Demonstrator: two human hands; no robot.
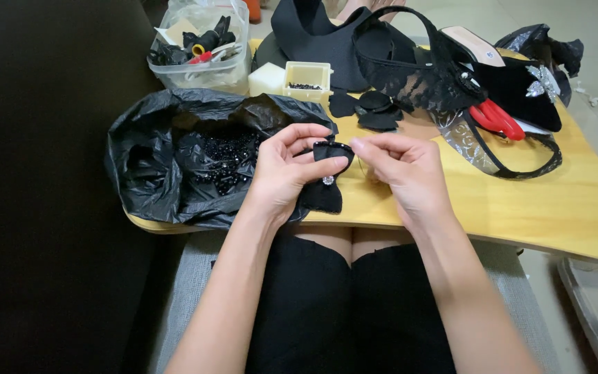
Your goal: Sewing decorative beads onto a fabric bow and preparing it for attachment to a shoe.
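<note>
Head view, looking down over a seated person's lap to a wooden table [520, 201]. At centre frame the left hand [285, 170] holds a small black bow [325, 183] bearing a clear stone at its middle; the fingers [327, 163] are closed on the bow, thumb across its upper edge and the others curled behind it. The right hand [399, 166] sits just beside the bow on its right, fingers pinched together with the tips near the bow's top edge; whether they hold a needle or thread is too small to tell. The bow hangs over the table's near edge, above the lap. Left of the hands, an open black bag [167, 159] lies on the table and holds a heap of black beads [226, 159]. At upper left stands a clear tub [233, 73] of mixed tools, with a white block [266, 79] and a small cream tray [307, 79] to its right. Behind the hands lie flat black fabric pieces [372, 111]. At upper right are black lace [417, 79], a dark shoe [520, 93] with a silver flower ornament [542, 82], and red-handled scissors [496, 119], all well apart from the hands.
</note>
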